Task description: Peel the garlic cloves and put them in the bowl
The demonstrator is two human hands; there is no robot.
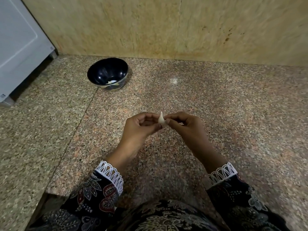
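Two hands — left hand (141, 125), right hand (185, 125) — pinched one upright garlic clove (161, 120) between them; the bowl (108, 74) sat beyond, toward the counter's (216, 105) back-left, nearer the left.

A home kitchen: speckled granite counter (216, 100), stone backsplash (116, 25).

The garlic clove (161, 121) is white and drop-shaped, with its thin tip pointing up, well in front and to the right of the bowl (107, 73). The bowl is dark and glossy, standing upright, with some pale pieces at its bottom.
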